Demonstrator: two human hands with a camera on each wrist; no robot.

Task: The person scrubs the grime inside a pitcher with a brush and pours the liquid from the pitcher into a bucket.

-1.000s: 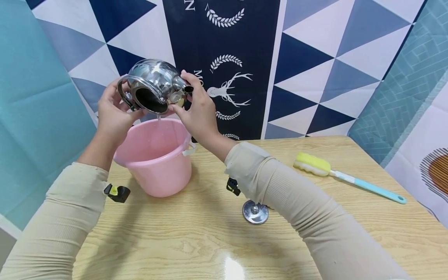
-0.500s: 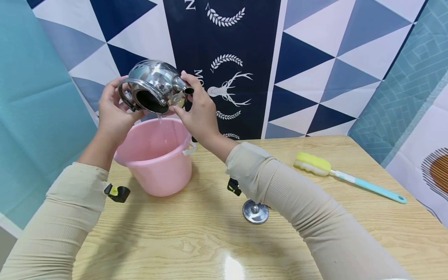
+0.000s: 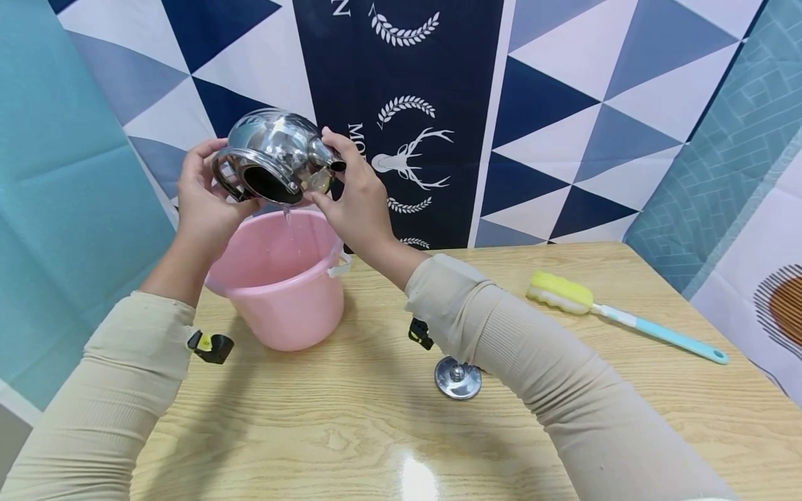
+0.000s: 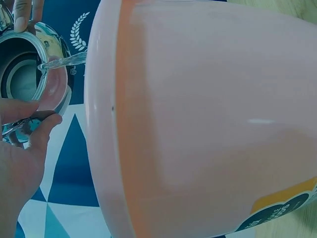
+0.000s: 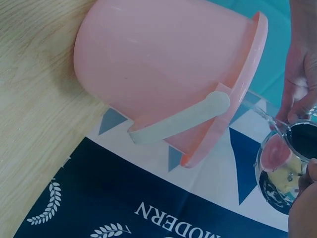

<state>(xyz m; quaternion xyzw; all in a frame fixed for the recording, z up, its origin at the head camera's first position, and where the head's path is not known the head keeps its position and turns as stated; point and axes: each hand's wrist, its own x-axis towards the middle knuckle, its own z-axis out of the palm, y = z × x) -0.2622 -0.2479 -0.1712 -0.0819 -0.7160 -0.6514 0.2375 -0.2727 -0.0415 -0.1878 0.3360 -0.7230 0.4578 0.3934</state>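
Observation:
A shiny steel teapot (image 3: 276,139) is tipped on its side above a pink bucket (image 3: 291,313), its lidless mouth facing down toward me. Water (image 4: 67,61) runs from the mouth's lower edge into the bucket. My left hand (image 3: 207,202) grips the teapot on its left, by the handle (image 3: 224,170); some of those fingers are hidden behind it. On the spout side my right hand (image 3: 357,198) holds the pot, thumb below and a finger up by the spout (image 3: 328,153). The round steel lid (image 3: 457,379) lies on the table, knob up, under the right forearm.
A bottle brush (image 3: 560,292) with a yellow and white sponge head and a blue handle lies on the right of the wooden table (image 3: 351,438). The bucket's white handle (image 5: 183,119) hangs on its right side. A patterned wall covering (image 3: 545,132) stands behind.
Water keeps running from the teapot's mouth, the stream slightly thicker than a second ago. Both hands and the teapot have hardly moved.

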